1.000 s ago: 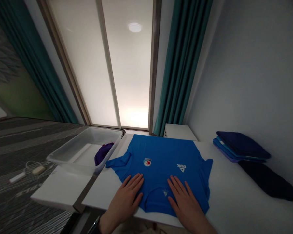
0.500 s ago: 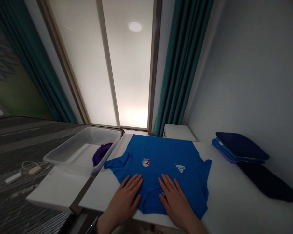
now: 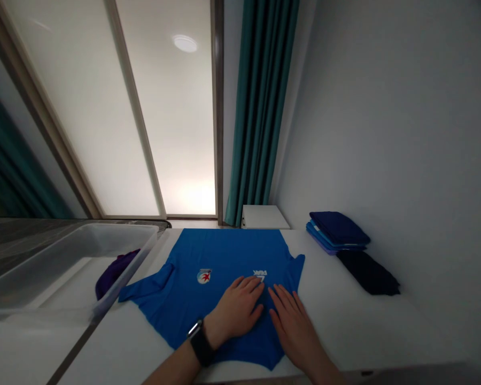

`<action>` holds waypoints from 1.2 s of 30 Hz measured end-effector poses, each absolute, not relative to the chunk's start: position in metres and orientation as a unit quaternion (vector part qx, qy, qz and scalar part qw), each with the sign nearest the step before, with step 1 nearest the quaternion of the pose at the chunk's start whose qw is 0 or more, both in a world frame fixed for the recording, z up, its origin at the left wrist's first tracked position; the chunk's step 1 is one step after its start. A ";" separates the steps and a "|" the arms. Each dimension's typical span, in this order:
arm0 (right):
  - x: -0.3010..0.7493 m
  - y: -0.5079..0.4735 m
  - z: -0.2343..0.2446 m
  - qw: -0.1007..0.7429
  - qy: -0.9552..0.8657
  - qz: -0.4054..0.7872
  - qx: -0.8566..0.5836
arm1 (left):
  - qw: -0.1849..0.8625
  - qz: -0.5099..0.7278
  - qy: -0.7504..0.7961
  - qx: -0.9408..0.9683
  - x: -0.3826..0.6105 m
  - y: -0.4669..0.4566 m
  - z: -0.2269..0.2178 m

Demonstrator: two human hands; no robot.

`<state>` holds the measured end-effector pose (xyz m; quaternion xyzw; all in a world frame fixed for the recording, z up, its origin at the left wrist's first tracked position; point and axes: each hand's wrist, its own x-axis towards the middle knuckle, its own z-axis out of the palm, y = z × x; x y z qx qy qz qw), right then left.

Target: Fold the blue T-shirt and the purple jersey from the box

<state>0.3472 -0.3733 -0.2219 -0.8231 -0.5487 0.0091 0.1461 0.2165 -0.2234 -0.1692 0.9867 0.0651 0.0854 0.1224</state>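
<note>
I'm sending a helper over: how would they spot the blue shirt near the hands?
Facing the frosted doors, find the white table. Between the translucent bin on the left and the folded stack on the right lies the bright blue shirt, under the left hand. Unlike that stack, it is spread out, showing a round badge and a white logo.

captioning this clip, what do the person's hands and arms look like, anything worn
The left hand has no glove, and a black watch with a wide band circles its wrist. The right hand shows no glove or watch. No sleeves show.
</note>
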 end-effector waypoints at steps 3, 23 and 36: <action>0.359 -0.387 -0.223 0.141 -0.526 0.013 -0.838 | 0.095 0.073 0.062 0.991 0.255 -0.221 -0.165; 0.421 -0.380 -0.236 0.184 -0.406 -0.004 -0.895 | 0.156 0.143 0.088 0.973 0.317 -0.227 -0.202; 0.434 -0.376 -0.234 0.639 -0.270 0.147 -0.705 | 0.173 0.147 0.089 0.970 0.318 -0.226 -0.202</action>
